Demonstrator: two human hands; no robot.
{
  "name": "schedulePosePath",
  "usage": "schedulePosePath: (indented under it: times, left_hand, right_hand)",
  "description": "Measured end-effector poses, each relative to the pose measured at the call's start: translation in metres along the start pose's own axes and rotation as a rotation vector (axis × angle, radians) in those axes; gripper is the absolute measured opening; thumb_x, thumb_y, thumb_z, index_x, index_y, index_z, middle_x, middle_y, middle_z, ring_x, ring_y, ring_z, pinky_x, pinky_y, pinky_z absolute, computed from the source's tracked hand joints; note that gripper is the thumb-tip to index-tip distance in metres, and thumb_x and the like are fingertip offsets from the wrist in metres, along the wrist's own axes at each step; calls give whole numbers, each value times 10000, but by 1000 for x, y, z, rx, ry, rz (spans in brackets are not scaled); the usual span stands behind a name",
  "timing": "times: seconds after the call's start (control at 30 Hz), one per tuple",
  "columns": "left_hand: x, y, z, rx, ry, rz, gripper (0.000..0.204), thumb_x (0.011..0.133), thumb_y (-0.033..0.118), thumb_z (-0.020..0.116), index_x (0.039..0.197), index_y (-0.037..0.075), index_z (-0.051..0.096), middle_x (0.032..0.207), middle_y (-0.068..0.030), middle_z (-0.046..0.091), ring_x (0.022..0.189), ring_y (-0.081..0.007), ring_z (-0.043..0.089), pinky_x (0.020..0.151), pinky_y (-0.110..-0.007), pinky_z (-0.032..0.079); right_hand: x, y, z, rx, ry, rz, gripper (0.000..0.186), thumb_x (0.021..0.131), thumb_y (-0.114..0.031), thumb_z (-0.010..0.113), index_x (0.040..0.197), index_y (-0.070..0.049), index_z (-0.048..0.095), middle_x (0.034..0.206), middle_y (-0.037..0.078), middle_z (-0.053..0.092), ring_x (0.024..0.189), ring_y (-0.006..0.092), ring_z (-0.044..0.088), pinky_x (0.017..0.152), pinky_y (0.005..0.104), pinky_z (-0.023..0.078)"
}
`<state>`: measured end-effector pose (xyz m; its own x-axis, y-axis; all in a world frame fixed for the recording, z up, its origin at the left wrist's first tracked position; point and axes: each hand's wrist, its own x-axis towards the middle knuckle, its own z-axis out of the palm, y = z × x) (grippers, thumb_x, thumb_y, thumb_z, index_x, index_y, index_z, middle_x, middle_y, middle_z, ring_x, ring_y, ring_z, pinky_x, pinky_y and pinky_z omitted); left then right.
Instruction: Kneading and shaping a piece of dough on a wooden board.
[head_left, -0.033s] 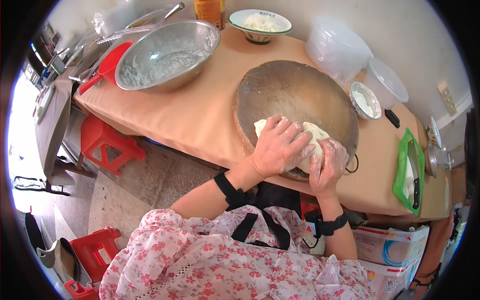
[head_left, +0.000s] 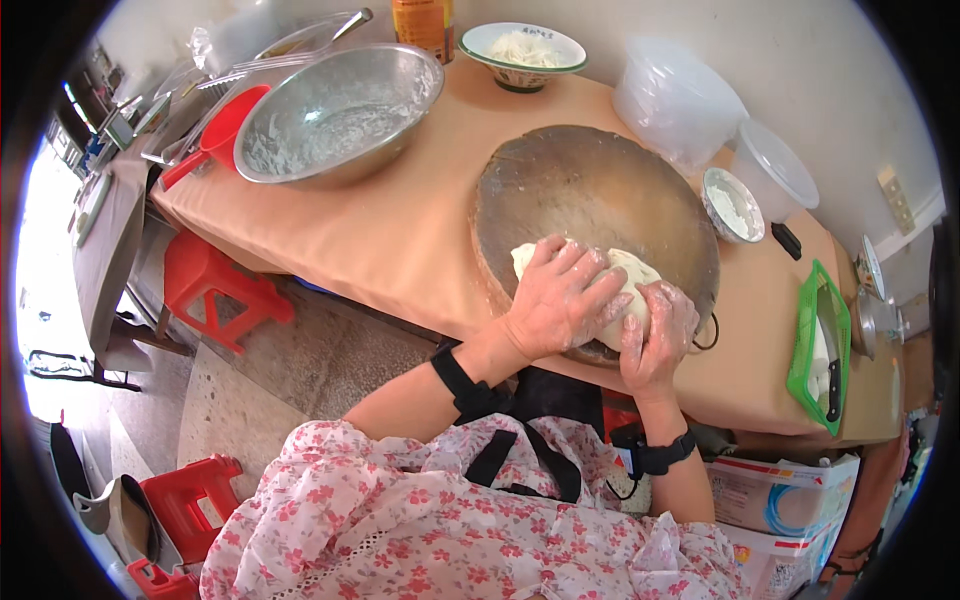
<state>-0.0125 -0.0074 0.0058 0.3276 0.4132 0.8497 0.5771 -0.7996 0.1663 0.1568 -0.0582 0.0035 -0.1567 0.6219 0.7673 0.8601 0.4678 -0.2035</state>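
A pale lump of dough [head_left: 634,270] lies at the near edge of a thick round wooden board [head_left: 570,185]. Over its left part rests my left hand [head_left: 565,300], fingers bent and pressed against it. My right hand [head_left: 658,335] grips the right end with curled fingers, its thumb lying toward the left hand. Flour whitens the fingers of both. Much of the dough is hidden beneath them. A dark band circles each wrist.
Left of the board stands a floury metal basin [head_left: 400,125] beside a red ladle [head_left: 222,125]. Behind are a bowl of white shreds [head_left: 525,50] and a clear plastic tub [head_left: 670,100]. Rightward sit a bowl of white powder [head_left: 735,207] and a green basket [head_left: 803,355] with a knife [head_left: 834,385].
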Motion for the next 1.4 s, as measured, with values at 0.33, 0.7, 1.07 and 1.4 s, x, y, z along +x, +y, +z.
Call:
schedulePosePath:
  times: [0.33, 0.7, 1.07, 1.4]
  left_hand:
    - [2, 1, -2, -18, -29, -15, 247, 752, 245, 728, 952, 116, 662, 964, -43, 616, 891, -229, 592, 829, -400, 416]
    - [1, 1, -4, -21, -41, -20, 236, 758, 235, 717, 961, 125, 667, 981, -35, 614, 901, -224, 592, 859, -407, 412]
    - [2, 0, -3, -14, -23, -4, 238, 755, 232, 721, 961, 126, 665, 982, -42, 620, 889, -233, 589, 852, -410, 407]
    - [1, 1, -3, -31, -11, -3, 239, 754, 229, 721, 959, 119, 667, 972, -41, 620, 882, -229, 594, 841, -406, 408]
  right_hand:
    - [0, -1, -2, -1, 6, 2, 336, 879, -311, 562, 1073, -40, 610, 1038, 141, 589, 997, 329, 562, 895, 449, 384]
    - [-2, 0, 0, -4, 6, -4, 338, 869, -312, 580, 1079, -50, 618, 1052, 135, 592, 1004, 336, 561, 909, 457, 384]
    - [-2, 1, 2, -15, 29, -14, 334, 865, -305, 585, 1082, -54, 623, 1054, 132, 593, 1010, 323, 560, 898, 449, 384]
    - [-2, 0, 0, -10, 18, -11, 333, 863, -300, 585, 1086, -54, 616, 1056, 134, 591, 1012, 322, 560, 900, 452, 383]
